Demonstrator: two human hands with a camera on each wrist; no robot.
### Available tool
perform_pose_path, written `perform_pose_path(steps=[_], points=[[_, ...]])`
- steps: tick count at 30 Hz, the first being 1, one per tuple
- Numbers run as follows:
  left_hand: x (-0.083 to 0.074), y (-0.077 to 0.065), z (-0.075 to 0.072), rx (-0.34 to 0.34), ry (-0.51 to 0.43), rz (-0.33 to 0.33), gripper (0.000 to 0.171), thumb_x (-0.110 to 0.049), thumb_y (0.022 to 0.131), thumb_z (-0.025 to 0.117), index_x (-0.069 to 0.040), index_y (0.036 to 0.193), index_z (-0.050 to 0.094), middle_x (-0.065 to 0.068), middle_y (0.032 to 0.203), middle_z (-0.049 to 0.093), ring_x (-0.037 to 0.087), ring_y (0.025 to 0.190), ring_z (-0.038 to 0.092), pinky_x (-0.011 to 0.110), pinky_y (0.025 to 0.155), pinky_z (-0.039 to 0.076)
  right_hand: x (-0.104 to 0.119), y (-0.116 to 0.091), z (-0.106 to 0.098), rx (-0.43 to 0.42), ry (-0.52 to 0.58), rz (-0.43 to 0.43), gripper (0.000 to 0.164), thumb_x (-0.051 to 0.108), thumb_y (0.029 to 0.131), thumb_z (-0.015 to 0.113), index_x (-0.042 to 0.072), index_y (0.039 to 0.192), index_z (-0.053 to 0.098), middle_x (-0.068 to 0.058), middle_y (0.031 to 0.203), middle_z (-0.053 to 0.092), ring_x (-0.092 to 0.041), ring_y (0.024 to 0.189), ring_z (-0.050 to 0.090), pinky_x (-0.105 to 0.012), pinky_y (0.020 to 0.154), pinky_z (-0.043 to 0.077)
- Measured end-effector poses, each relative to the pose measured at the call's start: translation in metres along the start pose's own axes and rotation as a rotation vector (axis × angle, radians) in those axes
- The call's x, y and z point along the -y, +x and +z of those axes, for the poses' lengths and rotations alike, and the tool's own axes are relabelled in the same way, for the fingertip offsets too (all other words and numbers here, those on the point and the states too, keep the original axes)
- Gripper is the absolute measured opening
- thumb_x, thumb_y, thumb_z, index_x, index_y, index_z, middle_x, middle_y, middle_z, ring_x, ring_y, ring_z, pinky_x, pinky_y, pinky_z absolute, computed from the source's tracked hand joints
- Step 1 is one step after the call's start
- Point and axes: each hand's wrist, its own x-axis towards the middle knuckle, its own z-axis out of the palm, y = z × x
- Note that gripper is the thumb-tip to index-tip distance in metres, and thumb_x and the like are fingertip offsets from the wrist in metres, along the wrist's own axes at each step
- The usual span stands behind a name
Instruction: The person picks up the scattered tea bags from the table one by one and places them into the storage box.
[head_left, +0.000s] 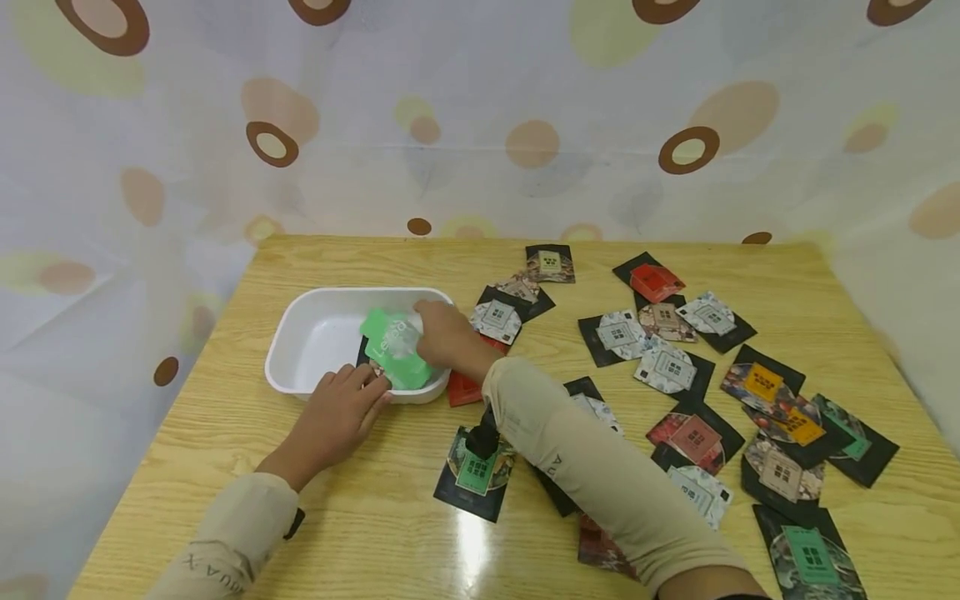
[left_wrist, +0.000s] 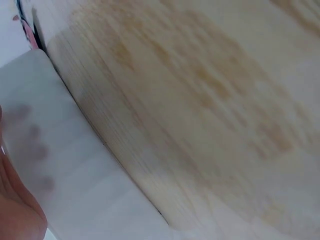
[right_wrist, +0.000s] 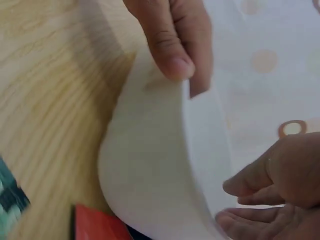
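Observation:
A white plastic tub [head_left: 300,342] stands at the left of the table. Inside its right half lies a green packet [head_left: 405,367] with white lettering, a dark packet edge showing at its left. My left hand [head_left: 337,417] grips the tub's front rim. In the right wrist view, the left thumb [right_wrist: 177,67] lies outside that wall and the fingers inside. My right hand [head_left: 450,337] reaches over the tub's right end, beside the green packet. Its fingers [right_wrist: 250,215] are loosely extended at the rim, with nothing visible between them.
A red packet [head_left: 465,390] lies against the tub's right side. A green-labelled black packet [head_left: 474,475] lies under the right wrist. Several patterned packets [head_left: 667,367] are scattered and overlapping over the table's right half. A spotted curtain [head_left: 480,125] hangs behind the table.

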Motion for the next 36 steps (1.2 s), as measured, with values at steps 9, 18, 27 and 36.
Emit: perform_pose_path(steps=[9, 18, 27, 36], points=[[0.0, 0.0, 0.002, 0.041, -0.015, -0.021, 0.013, -0.032, 0.097, 0.047, -0.02, 0.095, 0.052, 0.0, 0.093, 0.051, 0.018, 0.083, 0.044, 0.033, 0.071, 0.034, -0.046, -0.026, -0.028, -0.029, -0.108, -0.072, 0.022, 0.002, 0.089, 0.051, 0.01, 0.108, 0.061, -0.005, 0.102, 0.061, -0.019, 0.088, 0.055, -0.031, 0.073, 0.046], [-0.001, 0.0, 0.001, 0.034, -0.006, -0.012, 0.014, -0.032, 0.097, 0.047, -0.019, 0.095, 0.051, 0.0, 0.093, 0.05, 0.018, 0.082, 0.044, 0.033, 0.07, 0.033, -0.078, -0.034, 0.002, 0.037, -0.337, 0.238, 0.057, 0.067, 0.073, 0.065, 0.016, 0.055, 0.047, 0.004, 0.054, 0.038, -0.015, 0.054, 0.044, -0.028, 0.047, 0.03], [-0.002, 0.002, 0.003, 0.047, -0.015, -0.019, 0.015, -0.033, 0.098, 0.045, -0.019, 0.095, 0.051, 0.0, 0.095, 0.052, 0.019, 0.085, 0.046, 0.034, 0.071, 0.034, -0.093, -0.037, 0.01, -0.013, -0.091, 0.197, 0.044, 0.046, 0.075, 0.075, 0.013, 0.064, 0.048, 0.003, 0.056, 0.039, -0.013, 0.053, 0.04, -0.024, 0.047, 0.027], [-0.002, 0.0, -0.001, 0.039, 0.004, -0.012, 0.015, -0.032, 0.097, 0.048, -0.018, 0.097, 0.052, 0.002, 0.095, 0.052, 0.021, 0.084, 0.047, 0.036, 0.071, 0.036, -0.096, -0.044, 0.014, -0.035, 0.052, 0.276, 0.053, 0.055, 0.073, 0.073, 0.007, 0.09, 0.055, -0.003, 0.074, 0.052, -0.017, 0.062, 0.049, -0.025, 0.051, 0.035]])
